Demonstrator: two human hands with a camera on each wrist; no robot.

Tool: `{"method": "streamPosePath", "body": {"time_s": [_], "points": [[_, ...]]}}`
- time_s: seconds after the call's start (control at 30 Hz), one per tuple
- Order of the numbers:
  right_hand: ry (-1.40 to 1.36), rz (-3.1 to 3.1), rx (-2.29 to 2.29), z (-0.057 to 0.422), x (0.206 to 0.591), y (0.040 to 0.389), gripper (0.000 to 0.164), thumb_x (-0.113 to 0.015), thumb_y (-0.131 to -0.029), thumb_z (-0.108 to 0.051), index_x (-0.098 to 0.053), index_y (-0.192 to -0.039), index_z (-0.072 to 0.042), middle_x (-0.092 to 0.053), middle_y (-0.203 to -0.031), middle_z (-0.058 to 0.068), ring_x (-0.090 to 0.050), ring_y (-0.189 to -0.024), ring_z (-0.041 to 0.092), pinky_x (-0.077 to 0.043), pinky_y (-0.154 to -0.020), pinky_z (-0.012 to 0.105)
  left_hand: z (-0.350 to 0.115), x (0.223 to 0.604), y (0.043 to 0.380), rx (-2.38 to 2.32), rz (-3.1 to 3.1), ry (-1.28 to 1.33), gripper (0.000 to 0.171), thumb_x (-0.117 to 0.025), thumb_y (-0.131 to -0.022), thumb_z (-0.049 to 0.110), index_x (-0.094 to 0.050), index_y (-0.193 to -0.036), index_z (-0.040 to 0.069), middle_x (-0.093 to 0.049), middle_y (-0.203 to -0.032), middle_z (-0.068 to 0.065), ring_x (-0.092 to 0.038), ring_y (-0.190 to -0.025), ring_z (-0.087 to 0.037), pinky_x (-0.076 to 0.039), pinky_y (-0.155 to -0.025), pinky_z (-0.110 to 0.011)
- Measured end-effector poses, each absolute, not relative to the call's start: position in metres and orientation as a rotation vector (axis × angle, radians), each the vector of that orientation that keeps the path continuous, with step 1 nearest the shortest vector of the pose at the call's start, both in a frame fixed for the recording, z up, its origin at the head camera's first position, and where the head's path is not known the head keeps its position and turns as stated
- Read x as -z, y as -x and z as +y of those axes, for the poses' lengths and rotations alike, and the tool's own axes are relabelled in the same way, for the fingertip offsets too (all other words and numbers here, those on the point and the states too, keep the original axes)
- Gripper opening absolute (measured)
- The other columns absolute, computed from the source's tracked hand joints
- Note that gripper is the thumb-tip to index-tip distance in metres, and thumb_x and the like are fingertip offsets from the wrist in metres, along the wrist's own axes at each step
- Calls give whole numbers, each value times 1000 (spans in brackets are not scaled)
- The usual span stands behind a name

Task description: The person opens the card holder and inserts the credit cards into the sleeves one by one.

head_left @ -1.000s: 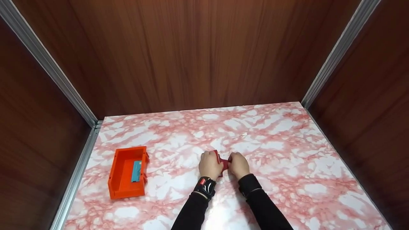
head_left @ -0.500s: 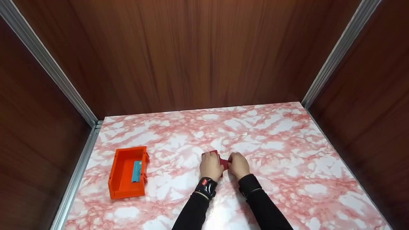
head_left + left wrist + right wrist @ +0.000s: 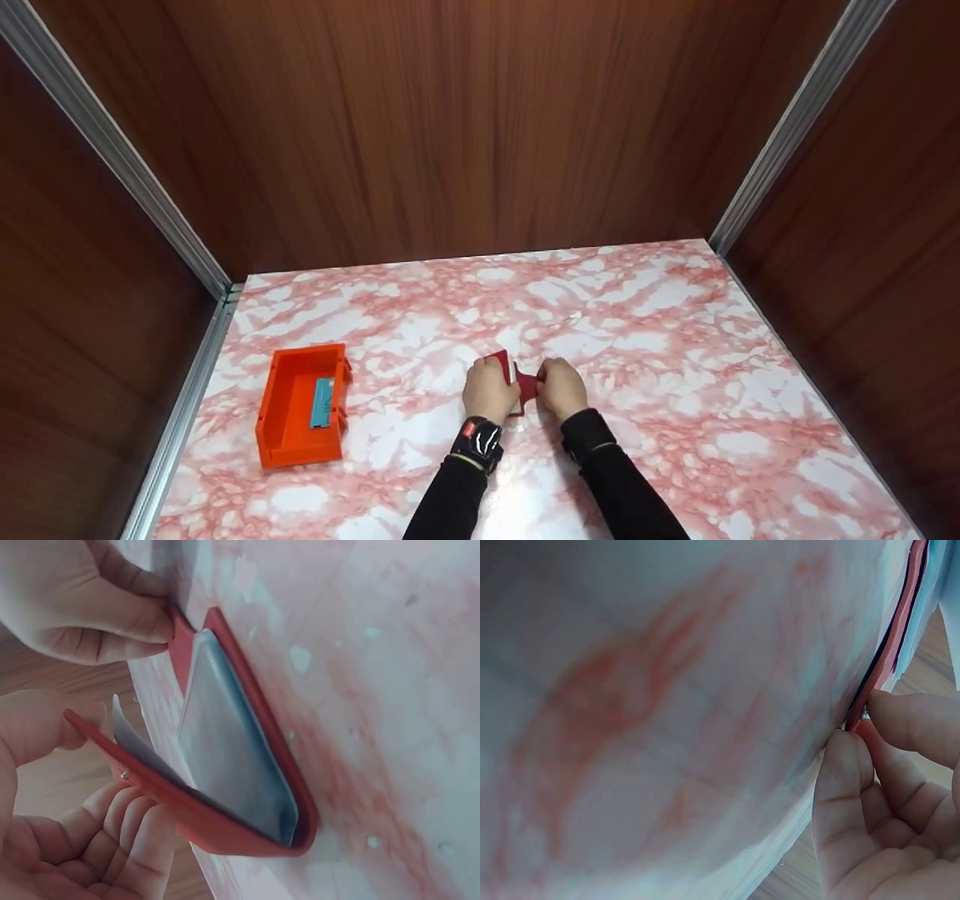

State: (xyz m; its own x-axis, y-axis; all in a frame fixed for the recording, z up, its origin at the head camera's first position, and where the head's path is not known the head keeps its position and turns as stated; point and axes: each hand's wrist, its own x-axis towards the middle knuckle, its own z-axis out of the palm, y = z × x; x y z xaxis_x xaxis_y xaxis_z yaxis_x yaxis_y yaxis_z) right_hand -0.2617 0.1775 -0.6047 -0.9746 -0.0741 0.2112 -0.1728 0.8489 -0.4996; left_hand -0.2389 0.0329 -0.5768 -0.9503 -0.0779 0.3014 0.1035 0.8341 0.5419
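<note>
Shifting slightly leftward, the left hand (image 3: 487,391) holds one cover (image 3: 176,796) of a red card holder (image 3: 264,718) between thumb and curled fingers, baring clear sleeves (image 3: 229,739); the right hand (image 3: 562,388) pinches its strap (image 3: 528,387); on the surface (image 3: 660,435), the holder looks light, pliable, best gripped by its edges, an orange bin (image 3: 300,455) well apart

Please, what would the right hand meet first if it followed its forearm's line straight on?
Besides the red flap the right hand pinches, probably the wooden back panel; the tabletop between looks free, though depth is unclear.
</note>
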Motion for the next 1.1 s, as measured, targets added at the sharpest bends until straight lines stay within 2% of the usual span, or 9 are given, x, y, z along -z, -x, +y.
{"method": "streamPosePath", "body": {"time_s": [0.2,0.4,0.73,1.1], "points": [[-192,-2834,-800,178,603,261,17,-78,-73,0,-61,-73,-4,-54,-73,7,-58,-69,31,-49,-67,46,25,573,239,863,-2698,39,23,-78,-69,17,-60,-77,5,-59,-77,-12,-62,-74,-34,-51,-68,-45],[-199,-2840,-806,178,603,260,17,-77,-73,0,-61,-73,-5,-55,-74,7,-59,-70,32,-49,-68,46,18,571,238,943,-2664,47,22,-75,-67,10,-53,-69,9,-51,-70,-6,-57,-66,-32,-47,-62,-44],[-199,-2861,-797,178,603,260,17,-76,-75,0,-61,-74,-6,-55,-75,7,-59,-70,31,-49,-68,45,6,568,234,1014,-2667,53,14,-71,-70,7,-60,-78,5,-53,-73,-5,-56,-68,-28,-48,-65,-42],[-206,-2858,-786,177,604,261,17,-76,-74,1,-61,-74,-5,-55,-75,7,-59,-71,31,-50,-69,44,-5,569,232,1080,-2593,9,15,-70,-70,5,-63,-82,2,-54,-73,-3,-57,-69,-25,-48,-67,-40]]}}
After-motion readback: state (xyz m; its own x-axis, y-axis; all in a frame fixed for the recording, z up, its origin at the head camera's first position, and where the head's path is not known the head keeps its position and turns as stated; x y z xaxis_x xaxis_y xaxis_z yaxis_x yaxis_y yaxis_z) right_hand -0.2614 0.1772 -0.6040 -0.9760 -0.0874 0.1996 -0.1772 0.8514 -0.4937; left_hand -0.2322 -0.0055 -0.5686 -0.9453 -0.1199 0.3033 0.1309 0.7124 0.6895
